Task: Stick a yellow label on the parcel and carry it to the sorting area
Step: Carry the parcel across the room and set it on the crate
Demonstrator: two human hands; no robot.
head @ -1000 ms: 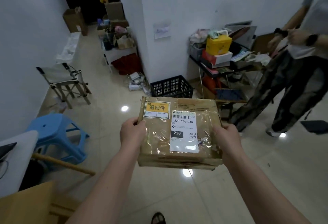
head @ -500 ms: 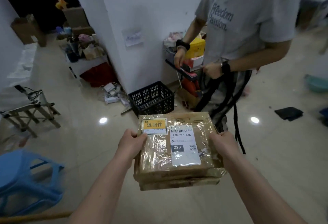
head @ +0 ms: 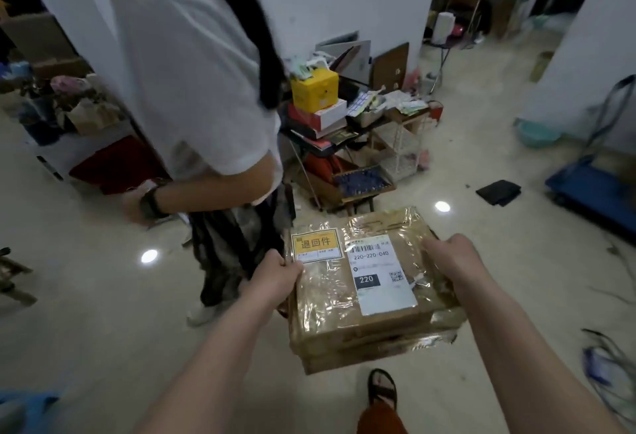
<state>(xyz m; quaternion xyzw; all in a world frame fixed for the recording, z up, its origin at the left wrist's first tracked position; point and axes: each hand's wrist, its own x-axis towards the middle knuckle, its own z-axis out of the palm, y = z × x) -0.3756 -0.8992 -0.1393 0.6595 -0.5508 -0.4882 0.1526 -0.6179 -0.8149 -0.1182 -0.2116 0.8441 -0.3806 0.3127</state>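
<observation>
I carry a brown cardboard parcel wrapped in shiny clear tape, level in front of my waist. A yellow label is stuck on its top far-left corner, beside a white shipping label with a barcode. My left hand grips the parcel's left edge just below the yellow label. My right hand grips the right edge, fingers over the top. My sandalled foot shows under the parcel.
A person in a white T-shirt stands close on the left. Behind the parcel is a cluttered low rack with a yellow box. A blue trolley stands at the right, a dark flat object lies on the tiled floor.
My view has swung right while I walk with the parcel. The other person has passed from my right to my left. The blue stool and black crate have left the view.
</observation>
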